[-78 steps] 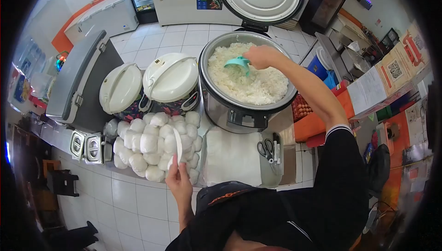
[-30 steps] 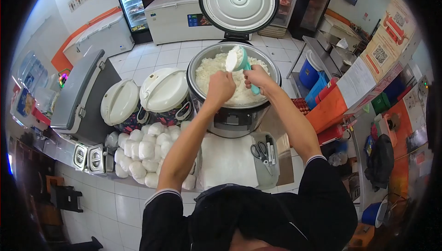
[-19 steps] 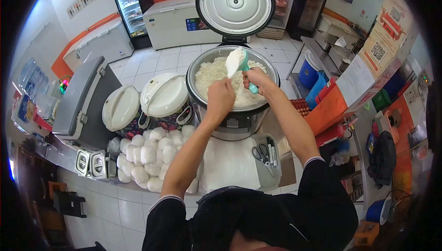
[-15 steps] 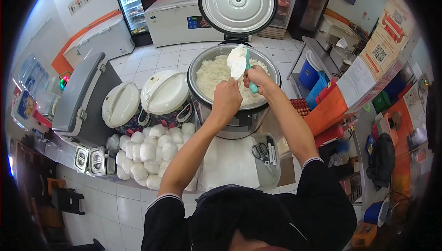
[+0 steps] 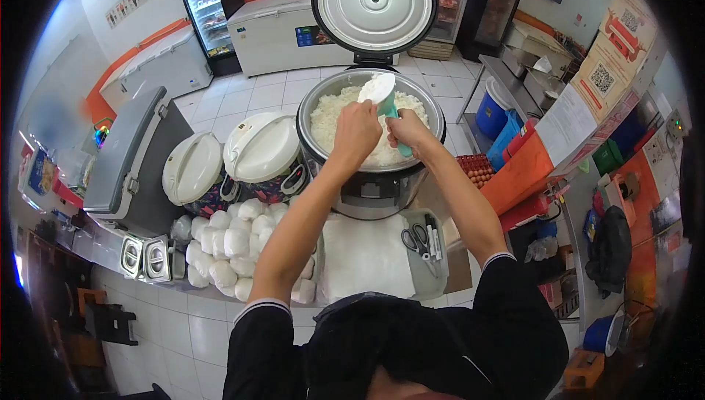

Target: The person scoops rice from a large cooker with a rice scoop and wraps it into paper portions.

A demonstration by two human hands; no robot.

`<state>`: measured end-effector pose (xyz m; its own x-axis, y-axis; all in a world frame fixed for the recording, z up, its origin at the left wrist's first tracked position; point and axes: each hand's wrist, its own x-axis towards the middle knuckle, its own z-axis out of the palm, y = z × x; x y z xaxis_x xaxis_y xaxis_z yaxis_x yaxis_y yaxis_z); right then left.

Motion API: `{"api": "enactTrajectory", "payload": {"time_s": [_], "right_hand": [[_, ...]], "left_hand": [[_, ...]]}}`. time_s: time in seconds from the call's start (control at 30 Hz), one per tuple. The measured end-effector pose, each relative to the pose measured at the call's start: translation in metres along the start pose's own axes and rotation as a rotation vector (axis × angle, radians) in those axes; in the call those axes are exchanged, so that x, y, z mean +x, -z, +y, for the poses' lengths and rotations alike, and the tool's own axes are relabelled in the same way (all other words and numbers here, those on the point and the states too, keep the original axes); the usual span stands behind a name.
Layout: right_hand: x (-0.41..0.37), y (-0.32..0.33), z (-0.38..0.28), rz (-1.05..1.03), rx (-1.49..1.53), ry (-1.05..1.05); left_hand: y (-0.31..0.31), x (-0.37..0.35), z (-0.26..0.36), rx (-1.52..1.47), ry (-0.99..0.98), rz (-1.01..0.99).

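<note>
Over the open rice cooker (image 5: 433,122), my right hand (image 5: 411,131) is closed around the handle of a teal scoop (image 5: 389,106). White rice (image 5: 334,115) fills much of the pot below. My left hand (image 5: 358,133) grips a white rice paddle (image 5: 380,90), whose blade lies against the scoop's upper end. A mound of rice shows at the top of the scoop, partly hidden by the paddle. The paddle's handle is covered by my left fingers. Behind the pot stands its raised round lid (image 5: 375,22).
Left of the cooker are two lidded containers (image 5: 263,147), a grey cooler (image 5: 136,158) and a pile of wrapped white portions (image 5: 236,242). White sheets (image 5: 365,253), scissors (image 5: 418,238) and markers (image 5: 433,237) lie nearest me. An egg tray (image 5: 477,171) sits to the right.
The scoop has tilted and sunk slightly, its handle end now lower. The paddle blade has swung from pointing down to lying up across the scoop's top. My left hand has shifted slightly left and up.
</note>
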<state>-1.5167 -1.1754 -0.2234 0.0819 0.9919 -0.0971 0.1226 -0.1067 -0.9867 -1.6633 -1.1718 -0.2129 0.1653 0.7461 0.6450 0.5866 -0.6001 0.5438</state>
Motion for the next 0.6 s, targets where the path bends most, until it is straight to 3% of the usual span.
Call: {"api": "enactTrajectory", "payload": {"time_s": [0.2,0.47,0.6], "right_hand": [[-0.008,-0.002,-0.002,-0.014,0.071,-0.079],[0.014,0.005,0.017,-0.037,0.285,-0.185],[0.018,0.015,0.005,0.009,0.358,-0.175]], "left_hand": [[-0.009,0.016,-0.016,0.029,0.043,-0.118],[-0.013,0.012,-0.042,0.111,0.256,-0.208],[-0.005,-0.001,-0.033,0.122,0.230,-0.189]]}}
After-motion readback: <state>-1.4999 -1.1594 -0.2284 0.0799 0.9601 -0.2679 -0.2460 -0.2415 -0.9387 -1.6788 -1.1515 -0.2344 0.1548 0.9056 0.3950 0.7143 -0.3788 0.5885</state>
